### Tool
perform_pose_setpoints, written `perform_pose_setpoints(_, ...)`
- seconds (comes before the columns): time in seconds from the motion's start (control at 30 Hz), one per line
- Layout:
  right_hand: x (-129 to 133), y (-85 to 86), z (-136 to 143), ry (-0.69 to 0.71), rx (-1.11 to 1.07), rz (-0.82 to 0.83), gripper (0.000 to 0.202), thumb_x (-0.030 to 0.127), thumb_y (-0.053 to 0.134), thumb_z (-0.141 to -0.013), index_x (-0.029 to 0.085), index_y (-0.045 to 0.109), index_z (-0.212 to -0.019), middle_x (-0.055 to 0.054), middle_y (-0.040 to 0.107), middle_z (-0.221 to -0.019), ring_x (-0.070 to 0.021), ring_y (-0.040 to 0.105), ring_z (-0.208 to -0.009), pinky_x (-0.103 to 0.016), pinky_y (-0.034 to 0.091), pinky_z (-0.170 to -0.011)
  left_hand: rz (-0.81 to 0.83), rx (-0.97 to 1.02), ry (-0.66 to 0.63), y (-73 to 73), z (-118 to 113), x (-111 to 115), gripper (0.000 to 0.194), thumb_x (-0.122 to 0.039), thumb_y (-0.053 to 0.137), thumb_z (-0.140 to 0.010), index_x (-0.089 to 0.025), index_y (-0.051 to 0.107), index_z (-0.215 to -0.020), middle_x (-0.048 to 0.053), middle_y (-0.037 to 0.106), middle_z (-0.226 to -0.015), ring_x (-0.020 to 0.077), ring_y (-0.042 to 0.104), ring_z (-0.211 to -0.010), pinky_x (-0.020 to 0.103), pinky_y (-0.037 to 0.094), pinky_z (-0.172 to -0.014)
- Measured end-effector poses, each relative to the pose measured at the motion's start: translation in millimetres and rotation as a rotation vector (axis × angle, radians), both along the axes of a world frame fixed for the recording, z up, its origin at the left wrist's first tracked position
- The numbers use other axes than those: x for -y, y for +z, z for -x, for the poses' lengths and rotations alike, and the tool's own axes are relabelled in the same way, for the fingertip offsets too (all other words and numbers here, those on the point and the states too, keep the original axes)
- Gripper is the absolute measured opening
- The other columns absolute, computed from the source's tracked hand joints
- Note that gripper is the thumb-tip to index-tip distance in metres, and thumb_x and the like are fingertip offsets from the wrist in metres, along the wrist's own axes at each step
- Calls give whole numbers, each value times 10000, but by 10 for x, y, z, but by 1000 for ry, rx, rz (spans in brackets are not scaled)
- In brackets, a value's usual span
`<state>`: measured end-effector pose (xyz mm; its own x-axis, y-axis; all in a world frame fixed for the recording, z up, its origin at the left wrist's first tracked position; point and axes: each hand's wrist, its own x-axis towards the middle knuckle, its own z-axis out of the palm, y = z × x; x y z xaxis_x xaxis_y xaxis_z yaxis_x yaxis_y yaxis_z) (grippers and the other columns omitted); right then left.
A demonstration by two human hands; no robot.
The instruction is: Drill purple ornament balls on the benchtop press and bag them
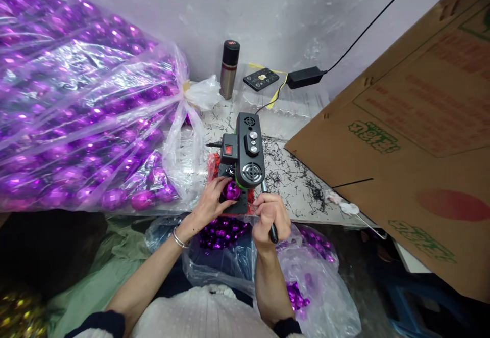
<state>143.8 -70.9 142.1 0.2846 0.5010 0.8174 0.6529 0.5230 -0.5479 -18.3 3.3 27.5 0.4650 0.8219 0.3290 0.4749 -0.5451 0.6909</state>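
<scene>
A shiny purple ball [231, 190] sits under the front end of a small black press machine [249, 146] on the worktable. My left hand [212, 197] is closed on the ball, thumb and fingers on its left side. With my right hand [272, 216] I grip the black-ended metal lever [273, 234] at the machine's right side. A red switch [228, 150] shows on the machine's left housing. Beneath the machine lies something red [250, 195], partly hidden. The underside of the press head, where it meets the ball, is hidden.
A large clear bag of purple balls [88, 123] fills the left. Behind the machine are a flask [230, 70], a dark phone-like slab [261, 79] and a power adapter [305, 77]. A cardboard box [413, 139] leans in from the right. Black scraps [283, 174] litter the tabletop.
</scene>
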Motion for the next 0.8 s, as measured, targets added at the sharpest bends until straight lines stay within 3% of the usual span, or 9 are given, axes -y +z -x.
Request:
perform_pose_setpoints(0.43,11,-19,0,-9,-12,-1,333,123,473,-1074,242,607,-792,23,632,-717,-154,656,-670,-320,498,-632,6,72,22,-164,-157,-77,677,-539,915,-913,-237,688,-1475,140,788,-1366,362,739,-1284,534,571,-1131)
perform_pose_setpoints(0.8,-87,-474,15,-42,-5,-141,396,211,378,-1143,247,555,-791,32,629,-735,-135,589,-613,-341,539,-685,47,75,4,-158,-150,-49,670,-535,911,-914,-241,696,-1476,147,792,-1392,368,733,-1310,525,551,-1131)
